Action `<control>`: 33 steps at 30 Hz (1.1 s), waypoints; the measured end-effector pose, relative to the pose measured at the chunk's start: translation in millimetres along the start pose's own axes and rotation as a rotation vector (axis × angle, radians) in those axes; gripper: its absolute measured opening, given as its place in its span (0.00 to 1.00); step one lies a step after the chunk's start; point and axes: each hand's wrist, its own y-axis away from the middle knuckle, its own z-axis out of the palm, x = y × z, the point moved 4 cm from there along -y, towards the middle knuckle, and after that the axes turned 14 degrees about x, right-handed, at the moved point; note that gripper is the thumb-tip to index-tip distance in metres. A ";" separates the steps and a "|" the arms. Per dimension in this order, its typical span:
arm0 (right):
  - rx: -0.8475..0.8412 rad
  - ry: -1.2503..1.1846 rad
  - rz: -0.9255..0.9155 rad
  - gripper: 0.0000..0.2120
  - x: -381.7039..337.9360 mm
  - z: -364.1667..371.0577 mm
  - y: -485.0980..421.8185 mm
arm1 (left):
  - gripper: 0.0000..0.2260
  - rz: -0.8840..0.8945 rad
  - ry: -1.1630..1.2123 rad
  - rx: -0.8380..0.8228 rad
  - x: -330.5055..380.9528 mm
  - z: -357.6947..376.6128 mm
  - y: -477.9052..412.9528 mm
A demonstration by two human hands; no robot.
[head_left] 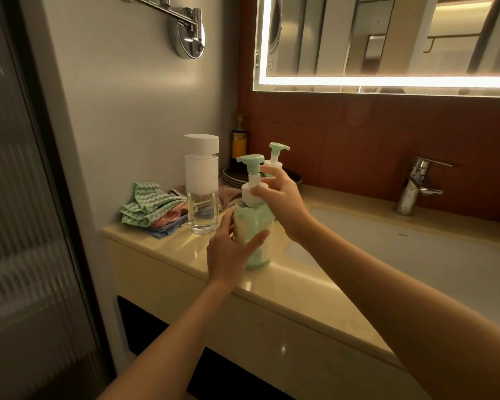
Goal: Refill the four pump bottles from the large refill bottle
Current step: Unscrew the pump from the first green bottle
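Observation:
A mint-green pump bottle [254, 226] stands on the beige counter [300, 298] near its front edge. My left hand [231, 249] wraps around the bottle's body. The fingers of my right hand [280, 197] grip its white pump collar just below the green pump head. A second green pump bottle [276, 157] stands behind my right hand, mostly hidden. To the left, a tall clear bottle with a white cap [201, 183] stands upright, with a little clear liquid at the bottom. No large refill bottle is clearly seen.
Folded cloths [153, 209] lie at the counter's left end. Stacked dark plates [234, 177] and a dark bottle with an orange label [239, 140] sit in the corner. The sink basin [416, 255] and chrome tap [416, 186] are to the right. A lit mirror hangs above.

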 end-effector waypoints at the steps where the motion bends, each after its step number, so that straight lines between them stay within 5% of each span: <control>1: -0.019 -0.032 0.028 0.24 0.3 -0.7 -0.1 | 0.40 0.001 0.000 0.000 0.4 0.2 0.2; 10: 0.073 0.219 -0.076 0.30 4.6 11.1 -0.9 | 0.37 0.013 -0.028 0.004 0.7 -0.6 0.7; 18: -0.103 0.083 -0.028 0.28 -2.4 8.1 4.1 | 0.40 0.016 -0.029 0.012 4.1 -1.2 1.8; 25: 0.028 0.185 -0.108 0.29 0.1 1.5 1.6 | 0.41 0.011 -0.030 0.009 3.9 -1.1 3.0; 33: 0.116 0.024 -0.154 0.22 -12.2 -2.1 -5.2 | 0.38 -0.005 0.024 0.103 -0.4 -5.4 1.1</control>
